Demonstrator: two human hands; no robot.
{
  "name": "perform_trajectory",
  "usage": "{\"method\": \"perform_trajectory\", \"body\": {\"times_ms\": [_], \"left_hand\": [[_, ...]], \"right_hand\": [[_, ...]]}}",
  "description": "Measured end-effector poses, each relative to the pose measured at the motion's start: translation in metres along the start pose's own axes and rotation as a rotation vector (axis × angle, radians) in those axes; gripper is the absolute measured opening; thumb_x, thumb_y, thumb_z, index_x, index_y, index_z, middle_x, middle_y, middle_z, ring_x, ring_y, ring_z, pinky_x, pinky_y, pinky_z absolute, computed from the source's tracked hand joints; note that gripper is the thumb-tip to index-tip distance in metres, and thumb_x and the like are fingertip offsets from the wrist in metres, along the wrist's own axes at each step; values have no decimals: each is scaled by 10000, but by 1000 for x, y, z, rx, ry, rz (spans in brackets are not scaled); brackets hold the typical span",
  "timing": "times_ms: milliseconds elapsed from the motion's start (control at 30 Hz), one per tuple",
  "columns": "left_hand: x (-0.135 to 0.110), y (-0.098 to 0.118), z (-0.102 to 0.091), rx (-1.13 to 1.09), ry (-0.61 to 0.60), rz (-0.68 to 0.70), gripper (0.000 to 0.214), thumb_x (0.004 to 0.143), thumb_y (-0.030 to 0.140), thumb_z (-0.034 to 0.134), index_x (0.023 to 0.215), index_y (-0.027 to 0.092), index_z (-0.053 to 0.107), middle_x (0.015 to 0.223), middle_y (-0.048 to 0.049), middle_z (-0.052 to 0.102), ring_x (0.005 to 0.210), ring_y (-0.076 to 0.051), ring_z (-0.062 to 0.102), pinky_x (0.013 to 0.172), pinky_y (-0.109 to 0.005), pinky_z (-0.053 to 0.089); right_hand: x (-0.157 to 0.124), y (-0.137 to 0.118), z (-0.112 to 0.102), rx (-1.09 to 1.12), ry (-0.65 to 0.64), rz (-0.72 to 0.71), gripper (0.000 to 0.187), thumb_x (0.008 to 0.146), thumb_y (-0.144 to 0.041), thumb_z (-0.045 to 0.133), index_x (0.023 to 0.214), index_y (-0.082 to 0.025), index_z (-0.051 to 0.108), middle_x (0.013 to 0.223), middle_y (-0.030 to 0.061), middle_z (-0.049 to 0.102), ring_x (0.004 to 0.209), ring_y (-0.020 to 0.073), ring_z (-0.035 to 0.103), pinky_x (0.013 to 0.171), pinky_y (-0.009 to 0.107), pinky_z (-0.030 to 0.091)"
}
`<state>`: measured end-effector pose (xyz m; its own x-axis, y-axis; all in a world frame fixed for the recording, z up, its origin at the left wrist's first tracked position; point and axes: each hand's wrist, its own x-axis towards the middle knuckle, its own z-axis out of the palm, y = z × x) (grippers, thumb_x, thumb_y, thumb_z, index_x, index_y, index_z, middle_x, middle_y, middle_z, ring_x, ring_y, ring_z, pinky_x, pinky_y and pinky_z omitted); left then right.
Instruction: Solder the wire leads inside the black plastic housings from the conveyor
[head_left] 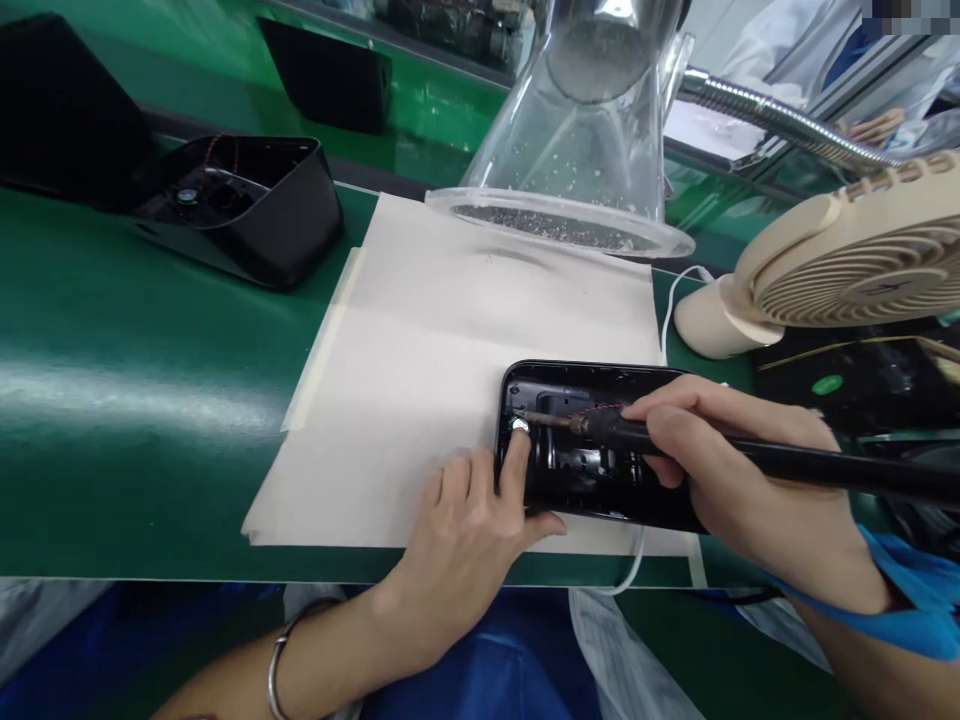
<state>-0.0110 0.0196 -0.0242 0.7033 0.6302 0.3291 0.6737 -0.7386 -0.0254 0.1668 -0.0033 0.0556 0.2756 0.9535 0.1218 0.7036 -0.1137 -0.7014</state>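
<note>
A black plastic shell [592, 505] lies open side up on white paper [420, 350]. My left hand [465, 540] rests at its left end. The index finger reaches inside and presses a small shiny round part [520, 425], the other fingers lie on the paper, and the thumb is along the shell's near edge. My right hand [772, 520] holds a soldering iron [619, 433] like a pen. Its metal tip is beside the round part, though exact contact cannot be made out. Thin red wires run inside the shell, partly behind the iron.
A clear fume hood [577, 140] on a flexible metal hose [780, 115] hangs over the paper's far edge. A beige fan [720, 315] stands at right. Another black shell [300, 215] sits on the green bench [150, 350] at left. A white cable [636, 570] hangs near the front edge.
</note>
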Motion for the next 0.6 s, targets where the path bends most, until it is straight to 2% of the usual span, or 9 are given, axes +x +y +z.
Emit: {"method": "perform_trajectory", "body": {"times_ms": [300, 500, 600], "left_hand": [[1, -2, 2, 45, 6, 48, 687, 803, 607, 547, 1215, 59, 590, 656, -43, 518, 562, -170, 482, 508, -291, 394], [0, -2, 2, 49, 18, 54, 678, 810, 595, 546, 1214, 53, 590, 652, -42, 508, 554, -173, 484, 500, -294, 396], [0, -2, 3, 45, 15, 56, 666, 820, 581, 541, 1226, 54, 582, 660, -43, 509, 563, -173, 484, 514, -298, 406]], "right_hand": [[-2, 0, 2, 89, 6, 114, 208, 815, -152, 517, 635, -204, 606, 504, -56, 476, 448, 80, 409, 392, 210, 310], [0, -4, 2, 42, 5, 113, 218, 798, -164, 518, 598, -205, 594, 462, -54, 462, 433, 84, 413, 379, 206, 308], [-3, -2, 2, 84, 72, 131, 192, 791, -173, 537, 621, -213, 619, 480, -50, 490, 446, 92, 438, 406, 215, 339]]}}
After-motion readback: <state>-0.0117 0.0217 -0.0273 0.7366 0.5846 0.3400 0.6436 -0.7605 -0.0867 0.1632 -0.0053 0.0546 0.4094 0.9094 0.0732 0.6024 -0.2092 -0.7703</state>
